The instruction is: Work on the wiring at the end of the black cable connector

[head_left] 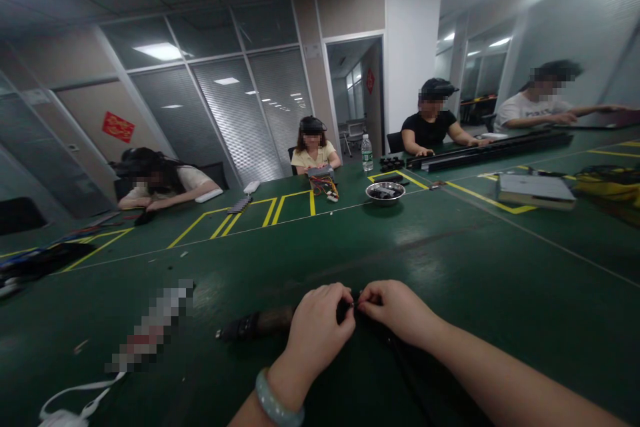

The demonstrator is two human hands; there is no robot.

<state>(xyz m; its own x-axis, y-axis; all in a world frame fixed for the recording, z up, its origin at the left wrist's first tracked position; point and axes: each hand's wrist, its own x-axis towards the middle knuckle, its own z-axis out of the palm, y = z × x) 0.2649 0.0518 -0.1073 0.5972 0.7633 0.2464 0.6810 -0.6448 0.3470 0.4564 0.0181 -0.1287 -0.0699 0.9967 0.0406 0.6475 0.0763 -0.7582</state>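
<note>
Over the green table, my left hand [317, 317] has thumb and fingers closed around a small black part [344, 311], mostly hidden by the fingers. My right hand [397, 307] meets it from the right in a pinch; a tiny shiny bit shows between the fingertips, too small to name. Just left of and partly behind my left hand lies a dark cylindrical tool [257, 325], which looks like an electric screwdriver, its tip to the left. A long dark strip [405, 363] runs under my right forearm toward me, its kind unclear.
Ahead stands a metal bowl [385, 193] with black pieces. A blurred power strip [153, 327] lies at left with a white cord. Farther off are a water bottle [367, 153], a white box [536, 191], wires [327, 187], and long black rails [493, 152]. Several people sit across the table.
</note>
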